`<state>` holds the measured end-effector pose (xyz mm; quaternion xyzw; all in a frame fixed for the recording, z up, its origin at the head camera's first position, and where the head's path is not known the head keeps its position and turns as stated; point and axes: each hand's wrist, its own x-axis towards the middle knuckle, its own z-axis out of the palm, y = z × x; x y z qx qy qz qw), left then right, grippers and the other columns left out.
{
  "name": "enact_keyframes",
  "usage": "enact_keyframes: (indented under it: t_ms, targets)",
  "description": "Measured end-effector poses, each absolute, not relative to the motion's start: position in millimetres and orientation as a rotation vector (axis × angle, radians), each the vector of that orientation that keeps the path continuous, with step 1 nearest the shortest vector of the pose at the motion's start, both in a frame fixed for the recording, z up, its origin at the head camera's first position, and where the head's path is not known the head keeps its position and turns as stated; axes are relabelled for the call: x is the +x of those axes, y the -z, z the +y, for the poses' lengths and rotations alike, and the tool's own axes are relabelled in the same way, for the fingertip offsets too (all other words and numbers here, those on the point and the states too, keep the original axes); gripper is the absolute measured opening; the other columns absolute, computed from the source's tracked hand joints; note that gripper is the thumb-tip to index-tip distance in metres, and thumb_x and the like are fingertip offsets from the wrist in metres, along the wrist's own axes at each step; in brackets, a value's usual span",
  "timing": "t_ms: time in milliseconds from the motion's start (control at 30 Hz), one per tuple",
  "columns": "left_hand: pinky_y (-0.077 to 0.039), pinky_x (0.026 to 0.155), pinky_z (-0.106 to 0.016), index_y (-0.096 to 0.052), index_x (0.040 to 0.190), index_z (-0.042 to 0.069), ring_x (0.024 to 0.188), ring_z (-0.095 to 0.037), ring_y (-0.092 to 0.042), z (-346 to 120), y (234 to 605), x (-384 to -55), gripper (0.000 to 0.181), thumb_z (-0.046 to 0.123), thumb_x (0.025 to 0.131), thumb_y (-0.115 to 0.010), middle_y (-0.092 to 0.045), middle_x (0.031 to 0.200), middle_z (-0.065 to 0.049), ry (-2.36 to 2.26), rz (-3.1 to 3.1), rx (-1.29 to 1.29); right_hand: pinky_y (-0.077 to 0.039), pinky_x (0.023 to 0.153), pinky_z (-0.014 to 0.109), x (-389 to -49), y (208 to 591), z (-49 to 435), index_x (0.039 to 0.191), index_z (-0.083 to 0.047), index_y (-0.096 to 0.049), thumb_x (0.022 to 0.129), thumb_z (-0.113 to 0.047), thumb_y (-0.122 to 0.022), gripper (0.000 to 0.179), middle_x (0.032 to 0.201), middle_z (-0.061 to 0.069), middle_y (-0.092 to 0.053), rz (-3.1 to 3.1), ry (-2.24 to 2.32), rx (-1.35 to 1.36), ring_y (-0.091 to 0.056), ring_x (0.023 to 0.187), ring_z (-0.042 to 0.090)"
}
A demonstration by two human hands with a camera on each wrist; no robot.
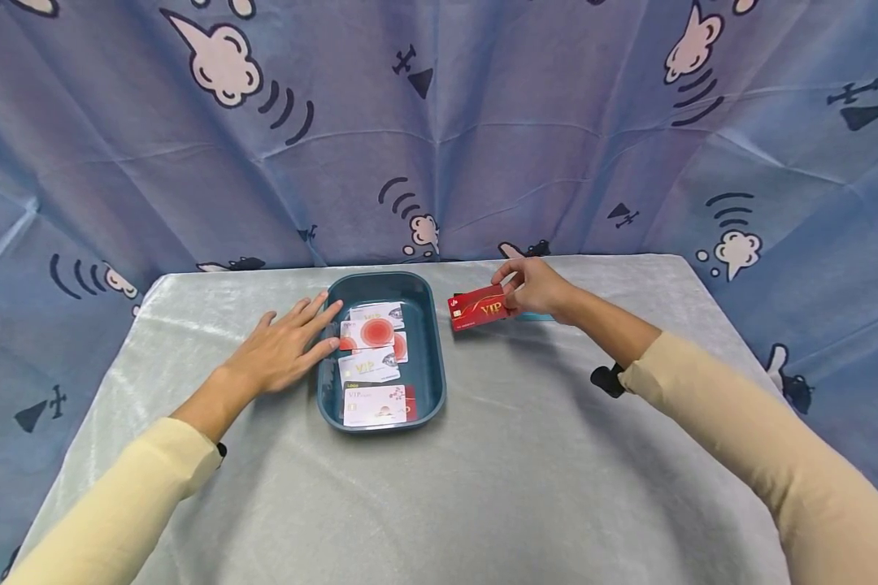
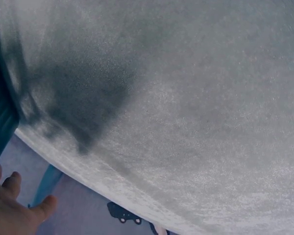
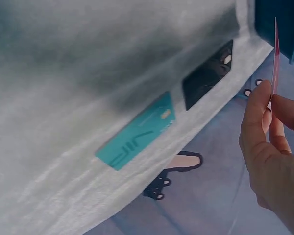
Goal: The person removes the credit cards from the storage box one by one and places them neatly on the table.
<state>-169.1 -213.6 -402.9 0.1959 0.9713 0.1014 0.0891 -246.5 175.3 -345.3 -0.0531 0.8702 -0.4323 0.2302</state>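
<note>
A red VIP card (image 1: 477, 308) is pinched between the thumb and fingers of my right hand (image 1: 537, 286), raised to the right of the blue tray (image 1: 436, 370). Edge-on, the same card (image 3: 276, 54) shows as a thin strip in the right wrist view. My left hand (image 1: 287, 345) rests its straight fingers on the tray's left rim. Inside the tray lie several overlapping cards, among them a white card with a red circle (image 1: 366, 333), a silver VIP card (image 1: 369, 367) and a pale pink card (image 1: 375, 405).
On the cloth-covered table (image 1: 527, 455) lie a teal card (image 3: 137, 134) and a black card (image 3: 209, 76), both mostly hidden in the head view. A patterned blue curtain (image 1: 439, 130) hangs behind the table's back edge.
</note>
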Motion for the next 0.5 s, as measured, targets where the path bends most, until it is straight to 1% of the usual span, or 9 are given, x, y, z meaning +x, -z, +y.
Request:
enact_keyframes:
  t_ms: [133,300,500]
  targets:
    - [-0.014,0.110,-0.073,-0.017,0.161,0.024,0.150,-0.037,-0.016,-213.9,403.3,-169.3,0.067,0.053,0.104,-0.039,-0.009,0.167,-0.007,-0.306,2.887,0.580,-0.059,0.075,0.032,-244.7,353.2,180.9,0.122,0.008,-0.056,0.088,0.014,-0.055,0.034,0.103,0.021,-0.052,2.400,1.172,-0.155,-0.055,0.098,0.031]
    - [-0.014,0.110,-0.073,-0.018,0.161,0.024,0.150,-0.038,-0.017,-214.2,403.0,-168.6,0.067,0.053,0.104,-0.039,-0.010,0.167,-0.007,-0.307,2.894,0.587,-0.057,0.072,0.027,-243.1,363.7,186.0,0.122,0.007,-0.056,0.088,0.013,-0.053,0.034,0.103,0.020,-0.052,2.401,1.156,-0.137,-0.054,0.099,0.030]
    - [-0.014,0.110,-0.072,-0.018,0.161,0.024,0.150,-0.038,-0.018,-214.3,402.7,-168.9,0.067,0.052,0.104,-0.039,-0.010,0.167,-0.007,-0.309,2.896,0.587,-0.057,0.073,0.030,-241.3,375.5,189.8,0.123,0.008,-0.055,0.089,0.013,-0.054,0.035,0.101,0.020,-0.053,2.394,1.141,-0.121,-0.054,0.097,0.029]
